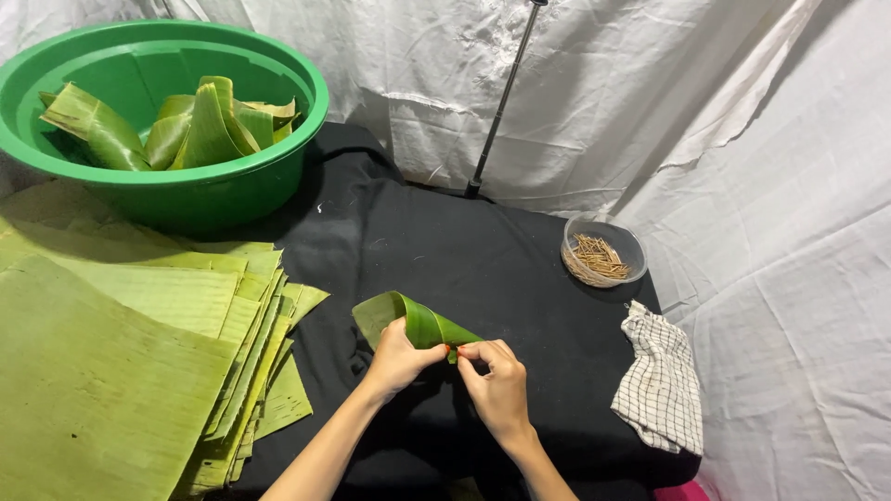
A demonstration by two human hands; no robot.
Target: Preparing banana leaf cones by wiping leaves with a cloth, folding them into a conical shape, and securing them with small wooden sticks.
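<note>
Nearby, leaf stack (pixel 121 362), green basin (pixel 167 176), stick bowl (pixel 603 250), checked cloth (pixel 661 385).

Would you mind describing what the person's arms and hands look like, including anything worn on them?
Both forearms are bare, with no sleeves in view. The left hand and right hand wear no gloves, and no rings, watch or bracelets show. The fingers are slender. A small reddish spot shows where the fingertips meet; whether it is nail colour cannot be told.
</note>
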